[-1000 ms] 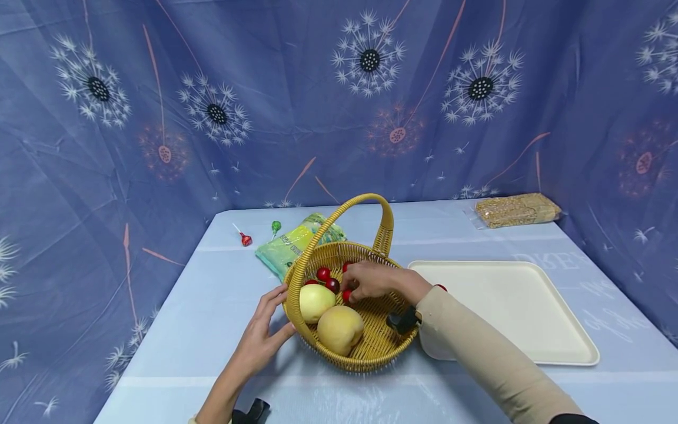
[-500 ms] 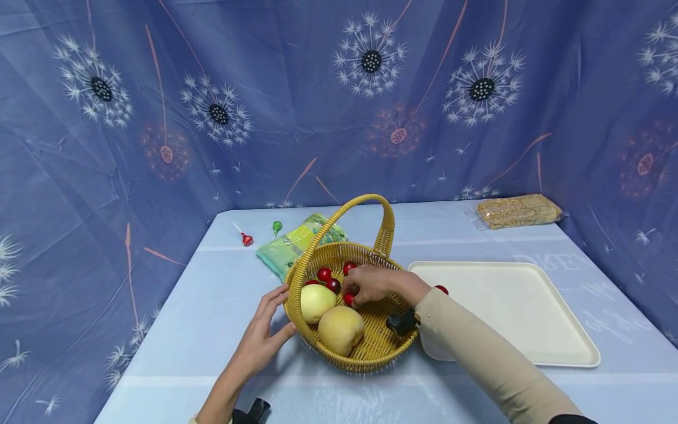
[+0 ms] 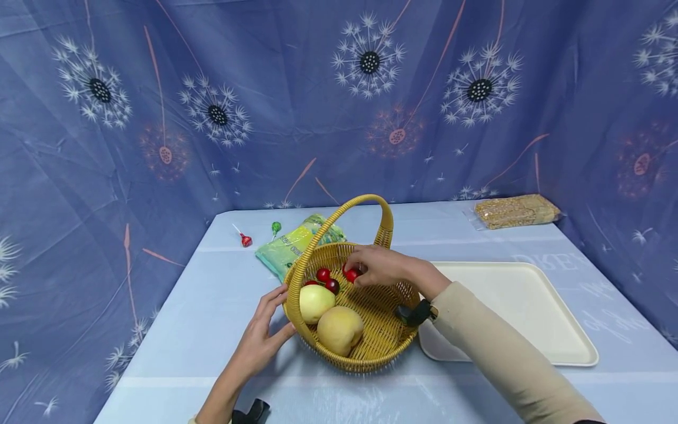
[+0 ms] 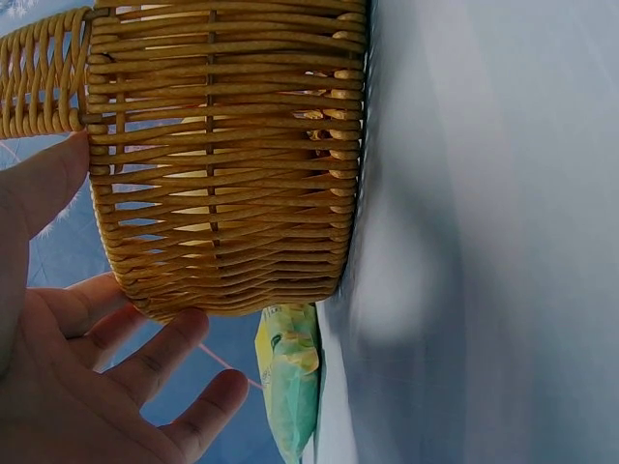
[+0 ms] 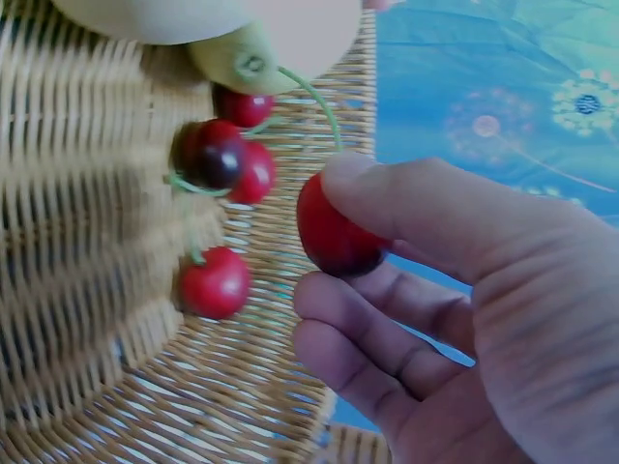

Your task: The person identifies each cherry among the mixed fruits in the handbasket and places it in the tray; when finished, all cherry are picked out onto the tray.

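A yellow wicker basket (image 3: 381, 353) with a tall handle stands on the table. My right hand (image 3: 380, 265), inside it, pinches a red cherry (image 5: 338, 232) between thumb and fingers, above the basket floor. More cherries, among them a dark red cherry (image 3: 332, 286) and a bright red cherry (image 5: 217, 282), lie further down in the basket. A pale green-yellow apple (image 3: 316, 303) and a yellow peach (image 3: 341, 331) sit at its left side. With fingers spread, my left hand (image 3: 262, 333) touches the basket's outer left wall, its thumb near the foot of the handle.
A cream tray (image 3: 508, 312) lies right of the basket, partly under my right forearm. Behind the basket is a green-yellow packet (image 3: 296, 244), with a red lollipop (image 3: 246, 239) and a green lollipop (image 3: 276, 227) to its left. A bag of grain (image 3: 516, 211) lies at the back right.
My right hand has lifted a cherry from the basket floor and moved up and slightly right with it. A red item by the tray's left edge is now hidden by my sleeve. The left hand stays put.
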A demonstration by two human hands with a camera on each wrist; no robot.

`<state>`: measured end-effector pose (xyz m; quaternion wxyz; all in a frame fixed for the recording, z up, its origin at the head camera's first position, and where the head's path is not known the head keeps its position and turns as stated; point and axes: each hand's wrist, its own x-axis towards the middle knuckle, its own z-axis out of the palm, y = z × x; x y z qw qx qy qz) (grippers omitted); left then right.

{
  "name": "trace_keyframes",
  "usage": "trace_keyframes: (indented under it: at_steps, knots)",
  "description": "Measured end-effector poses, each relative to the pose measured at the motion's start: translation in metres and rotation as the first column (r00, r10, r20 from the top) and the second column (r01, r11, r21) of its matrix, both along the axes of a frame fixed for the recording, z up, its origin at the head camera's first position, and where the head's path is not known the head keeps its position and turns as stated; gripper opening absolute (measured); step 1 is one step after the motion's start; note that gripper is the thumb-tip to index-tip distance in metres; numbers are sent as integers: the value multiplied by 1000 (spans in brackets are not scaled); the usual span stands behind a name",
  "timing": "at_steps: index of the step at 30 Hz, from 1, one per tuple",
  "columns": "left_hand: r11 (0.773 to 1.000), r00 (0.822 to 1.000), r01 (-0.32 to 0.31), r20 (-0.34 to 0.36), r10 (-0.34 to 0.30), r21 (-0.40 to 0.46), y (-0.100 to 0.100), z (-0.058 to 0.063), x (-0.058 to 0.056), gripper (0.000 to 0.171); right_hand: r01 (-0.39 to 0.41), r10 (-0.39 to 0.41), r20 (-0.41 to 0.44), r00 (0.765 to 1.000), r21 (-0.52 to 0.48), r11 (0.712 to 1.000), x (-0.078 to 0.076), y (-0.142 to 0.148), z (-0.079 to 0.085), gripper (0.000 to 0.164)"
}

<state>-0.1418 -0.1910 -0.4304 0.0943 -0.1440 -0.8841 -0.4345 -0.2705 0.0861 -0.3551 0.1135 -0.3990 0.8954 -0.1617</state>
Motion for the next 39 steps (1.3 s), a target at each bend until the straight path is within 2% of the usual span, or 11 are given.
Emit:
trace_keyframes:
  at_steps: [2,11,19,23,29,34,39]
  knots:
    - [1000,1000,-1,-1,1,-2,0,0,0,59,0,-1,-31,1000,-37,999,3,4,7,32]
    - [1000,1000,-5,-7,5,-9,0,0,0,59,54,-67,-72,995,-169,984,18,27,25,31]
    - [1000,1000,0,-19,0,-7,0,1,0,59,141,-182,-116,976,-296,945,32,59,29,32]
    - [1000,1000,0,-25,-1,-7,0,1,0,59,209,-269,-127,955,-356,911,38,82,22,32]
    - [1000,1000,1,-25,-1,-4,0,1,0,59,298,-387,-151,910,-411,861,43,115,1,33]
    - [1000,1000,2,-22,-2,-7,1,0,0,58,366,-474,-171,864,-433,824,46,140,-21,33]
    - [1000,1000,1,-23,-1,-9,0,0,0,58,428,-521,-135,843,-418,801,48,161,-42,34]
